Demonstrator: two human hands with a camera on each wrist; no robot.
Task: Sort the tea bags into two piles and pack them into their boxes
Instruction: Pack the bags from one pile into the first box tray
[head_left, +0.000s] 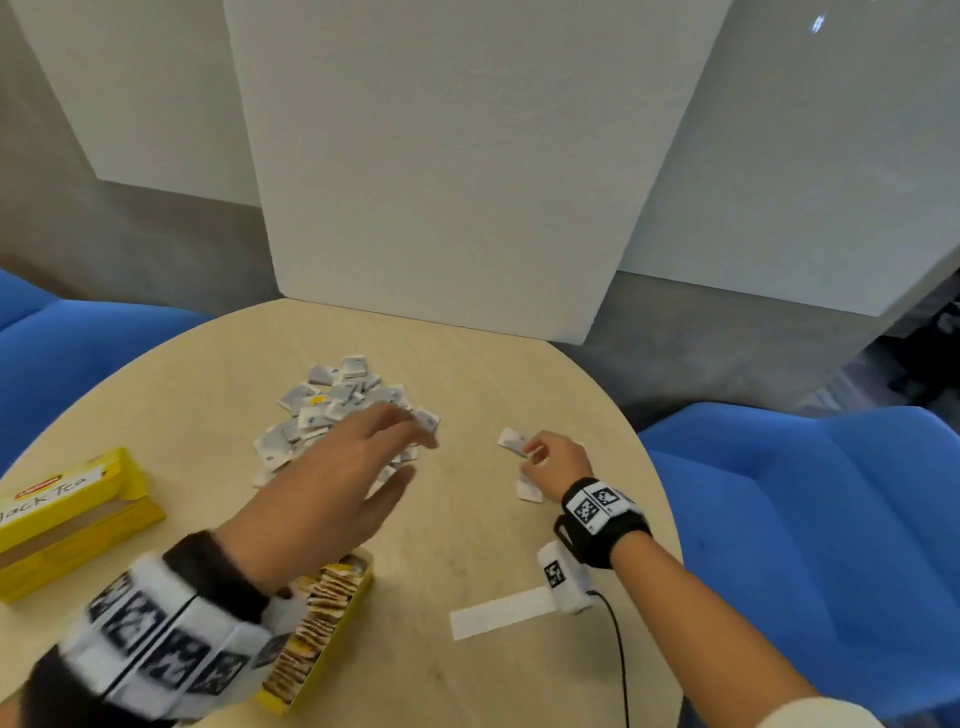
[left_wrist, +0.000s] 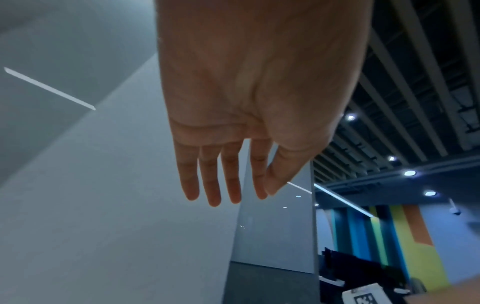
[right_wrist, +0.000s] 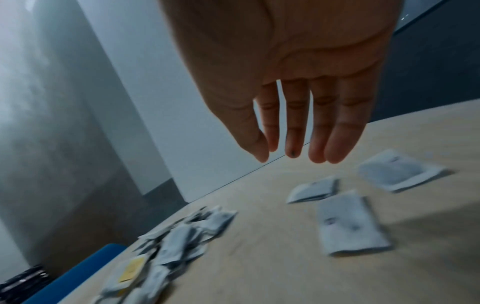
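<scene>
So at this point the sorting was about halfway, I'd say. The yellow tea bags were already lined up in the open yellow box (head_left: 322, 613) near the table's (head_left: 467, 545) front edge. Most of the grey-white tea bags were in one loose pile (head_left: 337, 410) mid-table, with one stray yellow bag (head_left: 318, 400) in it.

The left hand (head_left: 353, 467) was blurry, stretched out above the pile's near edge. Its fingers (left_wrist: 211, 181) were straight and slightly spread, with nothing in them. My guess is it was reaching in for the next bag.

The right hand (head_left: 556, 460) was off to the right, over a small separate group of grey-white bags (head_left: 530, 488). The right wrist view showed its fingers (right_wrist: 318, 131) straight and empty above those bags (right_wrist: 350, 224). That spot looked like the second pile getting started, kept well apart from the main heap so the two don't mix.

The other yellow box (head_left: 67, 514), hand-labelled "Black Tea", lay open at the left edge and looked empty, probably waiting for the grey-white ones.
</scene>
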